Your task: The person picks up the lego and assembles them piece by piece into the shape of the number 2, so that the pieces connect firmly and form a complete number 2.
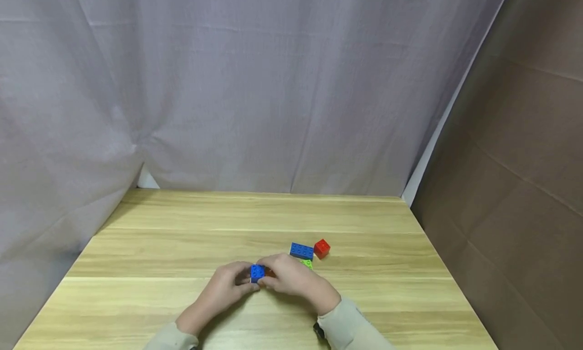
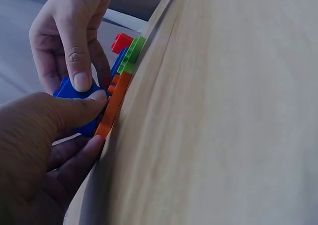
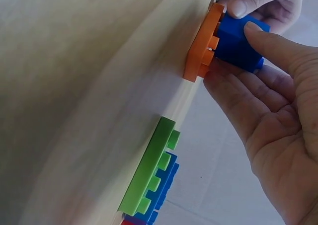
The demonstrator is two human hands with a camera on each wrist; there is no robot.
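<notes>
A square blue toy brick (image 1: 257,273) sits on the studs at one end of a flat orange toy brick (image 3: 201,46), low over the table. My right hand (image 1: 291,275) pinches the blue brick from the right, thumb on its near side. From the left, my left hand (image 1: 226,285) holds the orange brick's end, its thumb against the lower part of the blue brick and a fingertip at the orange edge. In the head view, the right hand hides most of the orange brick.
Just beyond my right hand lies a flat green brick (image 1: 307,263), partly covered by that hand. Behind it are a long blue brick (image 1: 301,251) and a small red brick (image 1: 322,249). Grey cloth (image 1: 255,97) hangs past the wooden table's (image 1: 182,238) far edge.
</notes>
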